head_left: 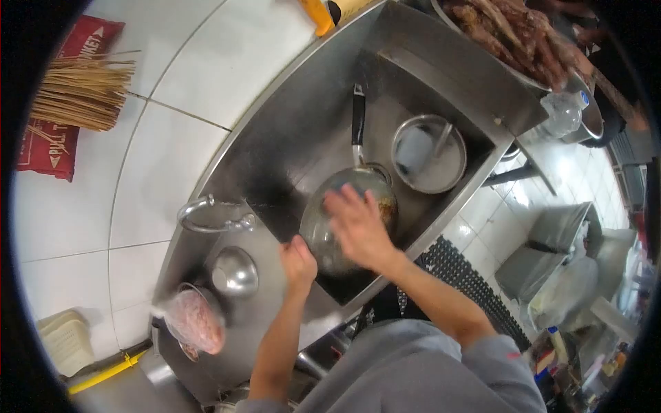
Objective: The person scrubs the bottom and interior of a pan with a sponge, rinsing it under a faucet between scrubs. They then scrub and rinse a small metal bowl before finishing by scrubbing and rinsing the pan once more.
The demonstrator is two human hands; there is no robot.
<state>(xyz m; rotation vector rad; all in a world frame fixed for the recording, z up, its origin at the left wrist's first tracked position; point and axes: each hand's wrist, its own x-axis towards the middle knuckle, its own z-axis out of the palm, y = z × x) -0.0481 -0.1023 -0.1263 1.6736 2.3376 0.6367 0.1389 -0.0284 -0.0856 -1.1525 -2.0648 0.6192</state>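
Note:
A metal wok [320, 230] with a long black handle [358, 120] sits tilted in the steel sink. My left hand [298, 265] is closed on its near-left edge. Over the wok's surface lies my right hand [361, 227], fingers stretched out and slightly blurred; whether anything is under the palm is hidden. Brownish marks show on the wok beside that hand. To the right of the wok, a round metal pot [458, 162] holds cloudy liquid and a pale object.
A curved faucet [200, 215] rises at the sink's left, near a metal bowl [235, 272] and a plastic bag of pinkish food [196, 320]. Raw meat [509, 34] fills a container at upper right, near a plastic bottle [564, 113]. Wooden sticks [86, 93] are at upper left.

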